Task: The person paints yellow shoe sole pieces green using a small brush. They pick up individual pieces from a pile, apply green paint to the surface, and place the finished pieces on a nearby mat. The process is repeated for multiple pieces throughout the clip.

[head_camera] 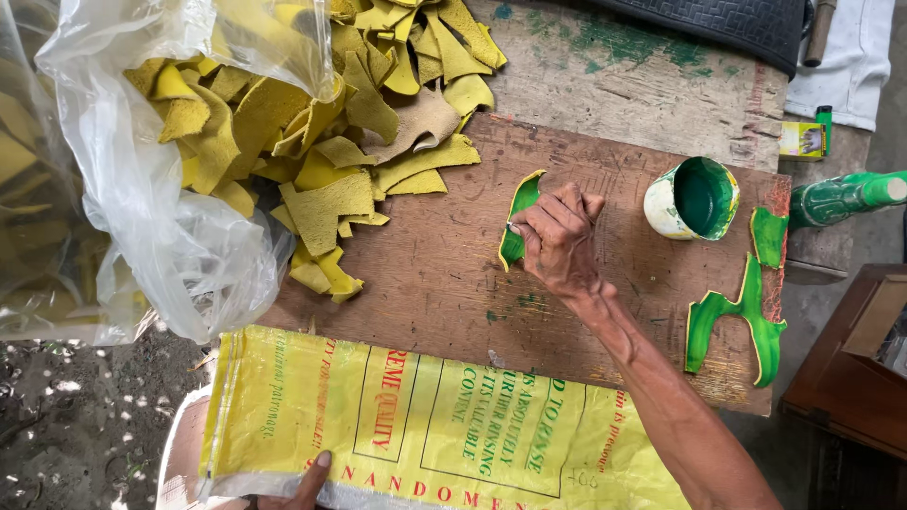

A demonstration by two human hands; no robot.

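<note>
Leather piece (pixel 519 219), curved, half green

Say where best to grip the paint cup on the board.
Grip the paint cup by its outer wall, probably from the bare near side, toward the sack. It stands upright and open with wet green paint inside and smeared on the rim, so pinching the rim would likely soil fingers.

Right hand (pixel 557 236) fisted, arm extended; left hand (pixel 307 482) low.
</note>
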